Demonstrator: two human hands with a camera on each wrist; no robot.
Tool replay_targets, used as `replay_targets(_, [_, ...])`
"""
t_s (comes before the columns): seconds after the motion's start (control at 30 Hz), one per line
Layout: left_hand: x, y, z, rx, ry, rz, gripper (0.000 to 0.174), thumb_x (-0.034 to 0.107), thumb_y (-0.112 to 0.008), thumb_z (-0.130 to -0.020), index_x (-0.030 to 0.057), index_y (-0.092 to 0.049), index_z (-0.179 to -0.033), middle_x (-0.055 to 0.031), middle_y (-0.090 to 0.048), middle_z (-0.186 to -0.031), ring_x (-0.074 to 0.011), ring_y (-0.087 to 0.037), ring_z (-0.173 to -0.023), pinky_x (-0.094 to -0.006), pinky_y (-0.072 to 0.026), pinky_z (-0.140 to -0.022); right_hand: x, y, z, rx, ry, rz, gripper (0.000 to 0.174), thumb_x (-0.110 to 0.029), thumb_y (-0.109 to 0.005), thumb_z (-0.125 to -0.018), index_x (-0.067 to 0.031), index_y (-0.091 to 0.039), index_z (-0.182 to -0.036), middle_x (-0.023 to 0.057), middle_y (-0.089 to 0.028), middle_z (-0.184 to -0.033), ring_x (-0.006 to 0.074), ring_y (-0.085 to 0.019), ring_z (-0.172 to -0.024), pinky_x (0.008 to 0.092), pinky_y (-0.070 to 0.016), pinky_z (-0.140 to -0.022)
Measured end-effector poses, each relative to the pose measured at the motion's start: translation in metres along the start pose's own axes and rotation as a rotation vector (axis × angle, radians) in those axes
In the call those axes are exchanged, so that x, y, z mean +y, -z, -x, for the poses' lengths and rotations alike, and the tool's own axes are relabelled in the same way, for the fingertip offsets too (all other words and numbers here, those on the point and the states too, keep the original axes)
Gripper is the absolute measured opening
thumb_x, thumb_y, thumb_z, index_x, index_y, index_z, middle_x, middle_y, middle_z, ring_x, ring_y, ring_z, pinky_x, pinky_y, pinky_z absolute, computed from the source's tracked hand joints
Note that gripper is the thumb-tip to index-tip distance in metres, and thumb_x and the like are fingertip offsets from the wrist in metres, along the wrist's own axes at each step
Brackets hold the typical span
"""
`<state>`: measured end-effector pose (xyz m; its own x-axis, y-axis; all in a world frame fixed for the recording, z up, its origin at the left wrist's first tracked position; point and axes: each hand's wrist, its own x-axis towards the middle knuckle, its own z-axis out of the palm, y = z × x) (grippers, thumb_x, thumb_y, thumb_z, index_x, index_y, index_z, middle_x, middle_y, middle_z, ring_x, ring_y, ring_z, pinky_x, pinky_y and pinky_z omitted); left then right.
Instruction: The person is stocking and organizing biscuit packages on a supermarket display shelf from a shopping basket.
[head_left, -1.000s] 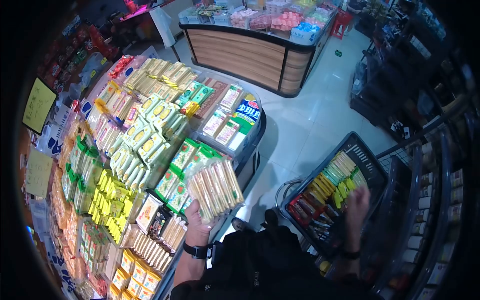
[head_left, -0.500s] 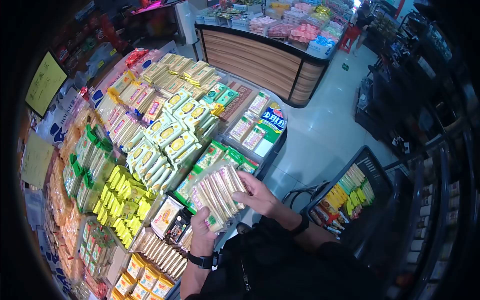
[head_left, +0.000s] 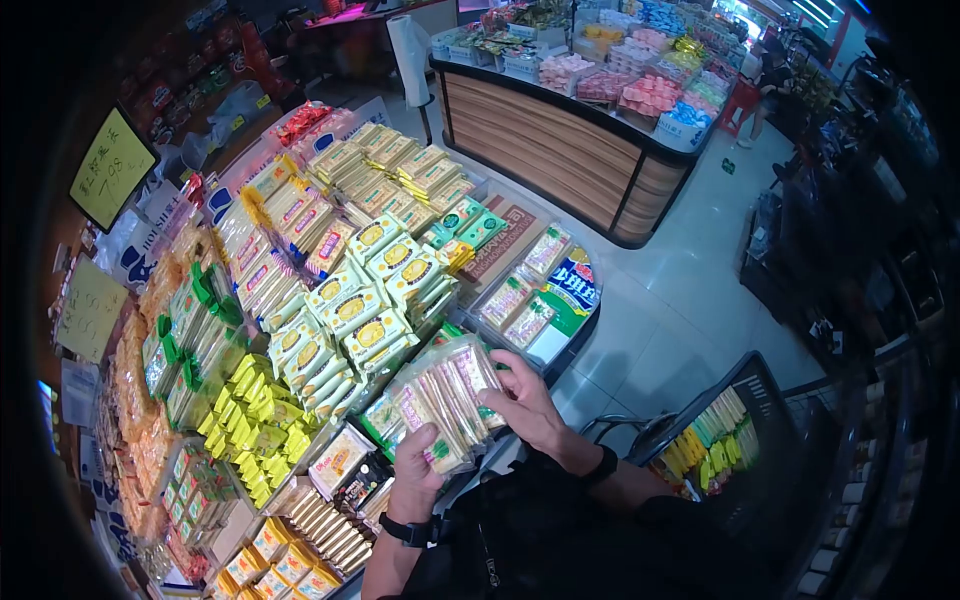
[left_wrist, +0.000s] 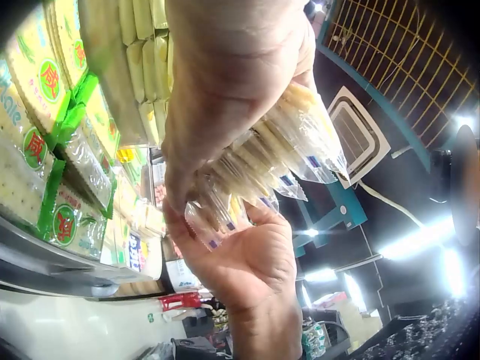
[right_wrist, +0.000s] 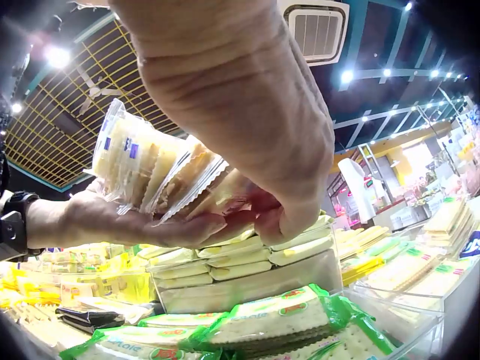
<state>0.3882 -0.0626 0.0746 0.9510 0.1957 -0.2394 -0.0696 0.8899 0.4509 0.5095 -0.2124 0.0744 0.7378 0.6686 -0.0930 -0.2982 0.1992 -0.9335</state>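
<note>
A row of clear-wrapped, flat cracker packs is gripped between both hands over the display. My left hand holds its near left end, thumb on top. On the far right end, my right hand pinches the packs between thumb and fingers. In the left wrist view the wrapped packs lie between the left hand and the right hand. The right wrist view shows the packs resting on the left hand's fingers, with the right hand at their other end.
Green-edged cracker packs lie in the bin below. White-and-yellow packs, yellow packs and orange packs fill neighbouring bins. A dark basket with snacks stands at right. Beyond the aisle is a wood-panelled counter.
The right hand has come from the basket to the packs and now grips their right end. The packs sit slightly further right in the head view, which has turned left.
</note>
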Motion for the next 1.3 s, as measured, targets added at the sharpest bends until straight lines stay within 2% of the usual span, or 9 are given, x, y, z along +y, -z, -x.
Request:
replay_targets(0.2, [-0.003,0.001,-0.020,0.025,0.069,0.030,0.067,0.018,-0.076,-0.078,-0.0015,-0.047,-0.136,-0.0176,-0.062,-0.124,-0.0317,-0.064,-0.108,-0.0477,-0.0530,-0.096,-0.016,0.020,-0.008,0.040,-0.002,-0.093,0.057,-0.002,-0.058,-0.092,0.0041,-0.031,-0.142,0.0152,-0.062,-0.121,0.0143,-0.057,-0.110,0.0292,-0.0446,-0.094])
replay_targets(0.23, [-0.005,0.002,-0.022,0.034,0.076,0.022,0.068,0.018,-0.076,-0.078,-0.0013,-0.047,-0.136,-0.0177,-0.061,-0.124,-0.0319,-0.064,-0.109,-0.0479,-0.0530,-0.096,-0.015,0.022,-0.010,0.056,0.020,-0.070,0.058,-0.010,-0.064,-0.091,0.0035,-0.034,-0.139,0.0114,-0.065,-0.110,0.0102,-0.058,-0.097,0.0265,-0.0466,-0.085])
replay_targets(0.43, [-0.010,-0.008,-0.033,0.024,0.103,0.016,0.069,0.016,-0.076,-0.077,-0.0005,-0.046,-0.137,-0.0178,-0.060,-0.126,-0.0325,-0.062,-0.112,-0.0487,-0.0519,-0.097,-0.007,0.033,-0.017,-0.024,0.206,0.156,0.064,-0.011,-0.065,-0.092,0.0029,-0.028,-0.142,0.0151,-0.062,-0.118,0.0163,-0.059,-0.109,0.0303,-0.0458,-0.094])
replay_targets(0.53, [-0.012,-0.011,-0.034,0.014,0.107,0.000,0.071,0.016,-0.076,-0.077,0.0001,-0.045,-0.139,-0.0182,-0.060,-0.126,-0.0326,-0.062,-0.113,-0.0490,-0.0508,-0.099,-0.017,0.041,-0.013,-0.042,0.060,0.040,0.062,-0.004,-0.061,-0.093,0.0036,-0.026,-0.144,0.0159,-0.059,-0.124,0.0171,-0.057,-0.114,0.0317,-0.0447,-0.099])
replay_targets(0.73, [-0.013,-0.014,-0.035,-0.038,0.171,0.087,0.077,0.017,-0.074,-0.077,-0.0021,-0.038,-0.142,-0.0275,-0.054,-0.131,-0.0399,-0.057,-0.119,-0.0521,-0.0470,-0.102,-0.046,0.074,-0.015,-0.051,0.046,-0.169,0.060,-0.002,-0.062,-0.090,0.0053,-0.030,-0.140,0.0167,-0.061,-0.121,0.0165,-0.060,-0.109,0.0309,-0.0471,-0.094])
replay_targets(0.83, [-0.010,-0.005,-0.029,-0.030,0.138,0.070,0.077,0.018,-0.074,-0.077,-0.0019,-0.038,-0.142,-0.0295,-0.053,-0.131,-0.0425,-0.056,-0.120,-0.0549,-0.0462,-0.102,-0.059,0.122,-0.030,-0.007,0.014,0.024,0.059,0.001,-0.065,-0.085,0.0063,-0.037,-0.137,0.0156,-0.061,-0.121,0.0170,-0.061,-0.109,0.0304,-0.0482,-0.094])
replay_targets(0.97, [-0.006,0.002,-0.018,0.036,0.103,-0.022,0.080,0.020,-0.078,-0.074,-0.0001,-0.041,-0.142,-0.0221,-0.056,-0.130,-0.0391,-0.056,-0.120,-0.0531,-0.0471,-0.102,-0.088,0.164,-0.043,-0.058,-0.093,0.172,0.054,-0.001,-0.069,-0.081,0.0053,-0.048,-0.131,0.0136,-0.062,-0.120,0.0167,-0.061,-0.108,0.0299,-0.0485,-0.095])
replay_targets(1.1, [-0.006,0.007,-0.015,0.033,0.094,-0.034,0.080,0.021,-0.078,-0.073,-0.0007,-0.041,-0.141,-0.0238,-0.056,-0.130,-0.0387,-0.057,-0.119,-0.0520,-0.0482,-0.101,-0.088,0.187,-0.075,-0.217,-0.218,0.325,0.060,-0.008,-0.078,-0.071,0.0042,-0.055,-0.125,0.0105,-0.065,-0.115,0.0157,-0.062,-0.104,0.0282,-0.0490,-0.092])
replay_targets(1.3, [-0.005,0.012,-0.011,0.008,0.116,0.034,0.077,0.010,-0.073,-0.074,-0.0030,-0.039,-0.142,-0.0238,-0.055,-0.131,-0.0396,-0.055,-0.122,-0.0520,-0.0473,-0.103,-0.063,0.196,-0.143,-0.488,-0.270,0.820,0.044,-0.007,-0.079,-0.068,0.0011,-0.067,-0.110,0.0047,-0.070,-0.100,0.0109,-0.062,-0.096,0.0236,-0.0491,-0.082])
